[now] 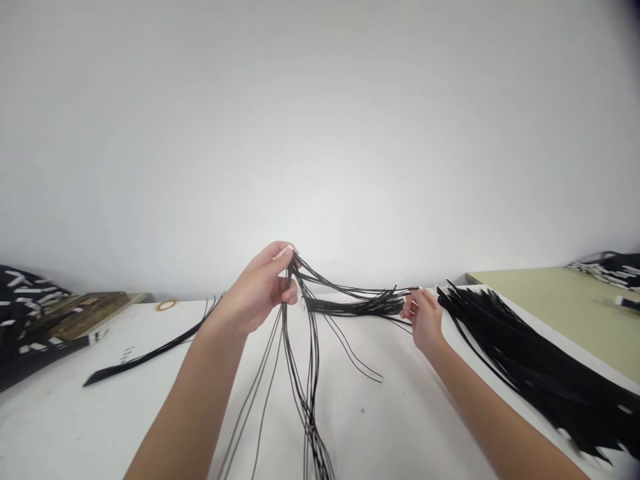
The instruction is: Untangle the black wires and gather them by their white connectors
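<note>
My left hand [270, 283] is raised at the middle, thumb and fingers closed around a bunch of thin black wires [311, 340]. Most of these wires hang down from it toward the bottom edge. Several strands stretch across to my right hand [423, 317], whose fingertips pinch their far ends. Behind the stretched strands lies a flat bundle of black wires [350, 307] on the white table [380, 427]. Two loose strands curve down with small pale tips below that bundle.
A large pile of black sleeved cables [530, 353] lies at right. Left of my arm rests a thin black bundle [145, 355]. A yellow ring [166, 305] sits near the wall [320, 133]. Black cables with white connectors [30, 300] are heaped far left. A greenish surface [540, 293] adjoins at right.
</note>
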`<state>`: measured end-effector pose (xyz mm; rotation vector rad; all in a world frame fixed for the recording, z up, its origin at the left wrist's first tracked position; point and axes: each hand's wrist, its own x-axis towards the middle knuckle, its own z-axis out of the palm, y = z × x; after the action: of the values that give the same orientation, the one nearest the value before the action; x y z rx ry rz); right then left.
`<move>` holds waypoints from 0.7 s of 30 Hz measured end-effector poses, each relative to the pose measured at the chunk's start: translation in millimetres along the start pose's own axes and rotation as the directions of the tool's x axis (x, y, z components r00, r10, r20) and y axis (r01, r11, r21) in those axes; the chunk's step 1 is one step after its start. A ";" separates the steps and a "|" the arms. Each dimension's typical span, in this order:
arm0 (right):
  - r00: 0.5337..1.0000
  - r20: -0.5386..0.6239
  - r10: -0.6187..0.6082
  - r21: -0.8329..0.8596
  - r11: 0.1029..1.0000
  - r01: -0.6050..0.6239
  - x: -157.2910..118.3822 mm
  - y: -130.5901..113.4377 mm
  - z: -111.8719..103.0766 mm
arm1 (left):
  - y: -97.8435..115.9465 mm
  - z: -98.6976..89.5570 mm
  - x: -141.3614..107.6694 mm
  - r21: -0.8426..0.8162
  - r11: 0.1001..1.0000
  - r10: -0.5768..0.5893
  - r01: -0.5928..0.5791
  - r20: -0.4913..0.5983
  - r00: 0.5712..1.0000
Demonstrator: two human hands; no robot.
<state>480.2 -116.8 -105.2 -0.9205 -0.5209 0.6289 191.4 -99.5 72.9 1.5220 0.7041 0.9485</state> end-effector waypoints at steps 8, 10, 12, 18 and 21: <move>0.994 -0.104 -0.031 0.016 0.999 0.033 2.6 -3.4 1.0 | -2.6 -3.9 -2.7 0.443 0.895 -0.017 0.051 -0.079 0.997; 0.990 -0.133 -0.039 0.024 0.999 0.042 4.3 -3.5 0.7 | -3.1 -5.1 -5.4 0.568 0.822 -0.002 0.042 -0.070 0.998; 0.987 -0.157 -0.047 0.030 0.998 0.052 6.0 -3.2 0.0 | -4.7 -5.3 -7.2 0.652 0.757 -0.004 0.029 -0.040 0.999; 0.981 -0.179 -0.070 0.039 0.996 0.079 7.8 -2.6 -2.1 | -16.9 -2.5 -5.1 0.853 0.505 0.145 -0.134 0.069 0.987; 0.982 -0.175 -0.073 0.045 0.996 0.082 7.9 -2.2 -2.8 | -21.3 -1.3 -3.3 0.907 0.381 0.199 -0.177 0.107 0.974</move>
<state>488.2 -114.0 -103.6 -0.8922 -0.3809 0.4841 190.2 -98.1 51.3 2.6435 1.2067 0.7314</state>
